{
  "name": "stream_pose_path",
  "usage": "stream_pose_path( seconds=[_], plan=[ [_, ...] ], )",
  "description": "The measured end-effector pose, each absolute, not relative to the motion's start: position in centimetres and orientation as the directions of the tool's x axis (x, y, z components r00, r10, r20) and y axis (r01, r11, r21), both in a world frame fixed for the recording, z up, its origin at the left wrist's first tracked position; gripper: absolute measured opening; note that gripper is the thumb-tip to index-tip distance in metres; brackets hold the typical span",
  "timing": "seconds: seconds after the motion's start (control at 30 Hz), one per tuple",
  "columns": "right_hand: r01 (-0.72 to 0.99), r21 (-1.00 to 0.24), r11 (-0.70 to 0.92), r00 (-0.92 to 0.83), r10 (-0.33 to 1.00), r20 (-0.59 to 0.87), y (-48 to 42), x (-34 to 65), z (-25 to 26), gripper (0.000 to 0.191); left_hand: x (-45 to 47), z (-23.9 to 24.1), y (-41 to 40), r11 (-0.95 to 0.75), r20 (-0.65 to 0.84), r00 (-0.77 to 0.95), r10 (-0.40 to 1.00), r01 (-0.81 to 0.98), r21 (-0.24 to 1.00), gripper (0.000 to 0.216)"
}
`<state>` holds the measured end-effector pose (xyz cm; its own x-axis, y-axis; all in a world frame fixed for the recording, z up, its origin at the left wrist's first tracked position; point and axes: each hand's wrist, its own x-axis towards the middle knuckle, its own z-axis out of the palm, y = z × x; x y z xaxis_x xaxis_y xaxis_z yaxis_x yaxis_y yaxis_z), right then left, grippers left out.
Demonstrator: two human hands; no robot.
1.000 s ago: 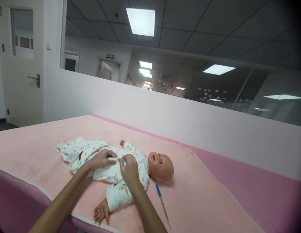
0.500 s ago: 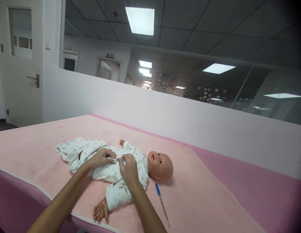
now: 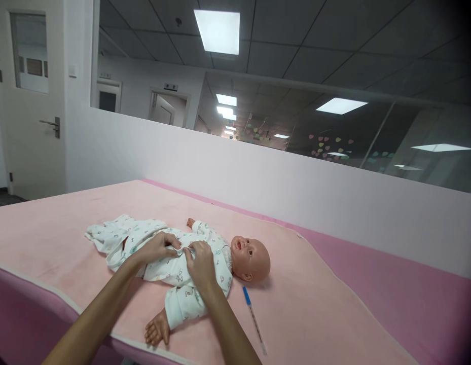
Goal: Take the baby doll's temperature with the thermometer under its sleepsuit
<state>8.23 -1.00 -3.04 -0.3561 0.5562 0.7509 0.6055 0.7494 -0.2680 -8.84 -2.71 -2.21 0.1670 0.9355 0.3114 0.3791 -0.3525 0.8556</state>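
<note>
A baby doll (image 3: 254,259) lies on its back, its head to the right and its legs to the left. It wears a white patterned baby outfit (image 3: 162,271) with small printed figures. Over the doll's belly, my left hand (image 3: 161,247) pinches the front edge of the outfit. Close beside it, my right hand (image 3: 200,258) pinches the same edge nearer the chest, with a small gap between the two hands. A small button or snap seems to show by my left fingertips. My fingers partly hide the cloth they grip.
A pen-like thermometer (image 3: 254,320) with a blue end lies below the doll's head. The pink mat (image 3: 315,309) covers the table, its pale-edged front dropping away near my forearms. Behind stands a white half wall (image 3: 235,172) with a window; a door (image 3: 37,126) is at far left.
Both hands stay at the same place on the outfit, with hardly any movement. The whole view has shifted very slightly.
</note>
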Motion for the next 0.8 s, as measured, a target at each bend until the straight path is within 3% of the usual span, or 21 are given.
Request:
stream_pose_path(
  seconds=[0.8],
  plan=[
    [0.63,-0.251,0.735,-0.37,0.568,0.735,-1.0,8.4,-3.0,0.01,-8.1,-0.4,-4.2,-0.346,0.301,0.171,0.938,0.466,0.814,0.022]
  ],
)
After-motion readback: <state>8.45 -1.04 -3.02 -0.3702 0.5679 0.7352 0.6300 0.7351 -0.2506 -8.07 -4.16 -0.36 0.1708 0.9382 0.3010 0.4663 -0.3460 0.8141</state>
